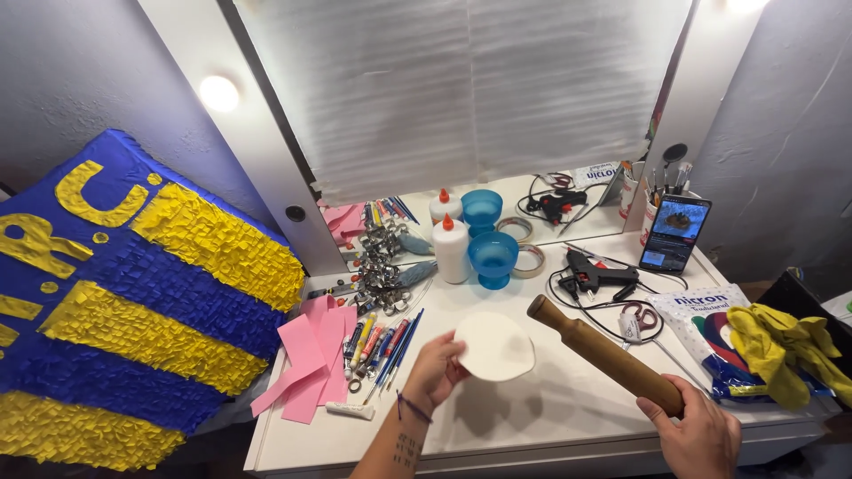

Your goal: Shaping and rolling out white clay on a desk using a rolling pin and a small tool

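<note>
You are at a home craft table (568,404): glue gun (593,277), glue bottle (452,250), tape rolls (530,260), fringed blue-and-yellow piñata (124,302) on the left.

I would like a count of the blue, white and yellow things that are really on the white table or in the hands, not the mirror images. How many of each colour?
Blue: 1, the cup
White: 3, the glue bottle, the flat disc in the left hand, the small tube
Yellow: 1, the cloth
Total: 5
</note>
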